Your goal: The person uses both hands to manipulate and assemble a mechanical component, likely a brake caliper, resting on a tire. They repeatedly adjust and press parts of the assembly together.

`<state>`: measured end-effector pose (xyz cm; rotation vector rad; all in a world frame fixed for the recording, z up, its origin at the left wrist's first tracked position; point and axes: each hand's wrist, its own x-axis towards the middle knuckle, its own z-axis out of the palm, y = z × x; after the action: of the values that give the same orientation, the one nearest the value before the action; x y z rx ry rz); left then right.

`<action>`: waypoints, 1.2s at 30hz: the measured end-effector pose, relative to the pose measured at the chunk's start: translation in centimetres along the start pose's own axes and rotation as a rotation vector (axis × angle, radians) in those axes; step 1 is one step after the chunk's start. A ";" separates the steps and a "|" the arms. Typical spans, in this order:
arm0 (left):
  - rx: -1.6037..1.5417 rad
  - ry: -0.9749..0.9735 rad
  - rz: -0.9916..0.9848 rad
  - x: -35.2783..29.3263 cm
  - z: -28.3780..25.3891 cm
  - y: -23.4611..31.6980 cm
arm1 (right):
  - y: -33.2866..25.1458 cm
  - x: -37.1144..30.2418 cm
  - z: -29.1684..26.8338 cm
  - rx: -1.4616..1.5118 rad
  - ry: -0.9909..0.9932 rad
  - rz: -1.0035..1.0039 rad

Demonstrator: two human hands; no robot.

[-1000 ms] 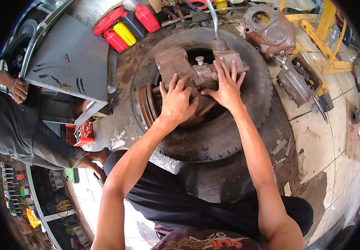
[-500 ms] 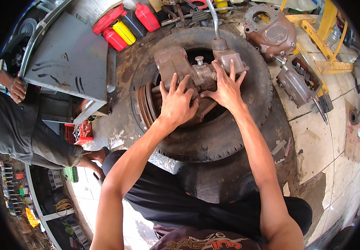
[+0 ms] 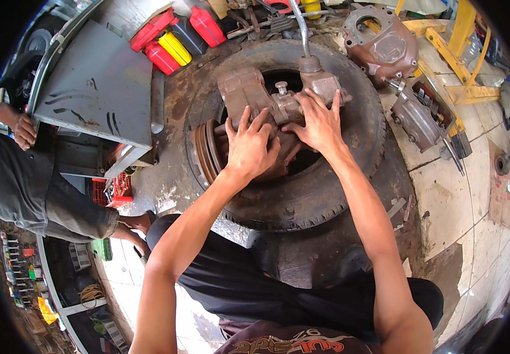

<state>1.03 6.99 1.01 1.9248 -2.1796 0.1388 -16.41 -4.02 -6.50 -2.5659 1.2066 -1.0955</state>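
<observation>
R hand point(image 3: 322, 130) curls slightly vs. earlier; L hand point(image 3: 249, 150) splayed. Both half-open on gearbox point(image 3: 243, 85), gripping nothing, prob. steadying it across inner edge of tyre point(image 3: 366, 121).

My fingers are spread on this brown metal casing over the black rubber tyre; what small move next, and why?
Perhaps curl your right grip around the brown metal casing for steadiness: like your left grip, it rests spread on top, and the casing sits over the black rubber tyre.
</observation>
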 end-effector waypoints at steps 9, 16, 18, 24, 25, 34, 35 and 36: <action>0.011 -0.036 0.009 -0.3 -0.8 0.5 | -0.1 0.1 -0.5 -0.007 0.006 -0.068; -0.059 -0.011 -0.035 0.5 -0.4 0.6 | 1.4 -0.1 1.2 -0.057 0.078 -0.129; -0.045 0.002 -0.018 0.1 -0.3 0.5 | 1.2 0.0 1.0 -0.041 0.072 -0.136; -0.006 -0.015 0.001 -0.1 -0.4 0.3 | 0.3 0.1 -0.2 -0.036 -0.001 -0.113; -0.015 -0.009 0.000 -0.1 -0.3 0.3 | 0.5 0.1 0.2 -0.056 0.010 -0.112; 0.013 -0.049 -0.016 -0.3 -0.4 0.5 | 0.5 -0.1 -0.3 0.028 0.018 -0.118; 0.021 -0.041 -0.017 -0.4 -0.3 0.3 | 0.0 0.0 -0.6 0.045 -0.013 -0.100; 0.025 -0.033 -0.011 -0.3 -0.2 0.4 | 0.0 0.1 -0.7 0.032 -0.037 -0.082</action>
<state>0.66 7.38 1.18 1.9661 -2.1977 0.1335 -16.77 -3.97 -5.93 -2.6209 1.0754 -1.0682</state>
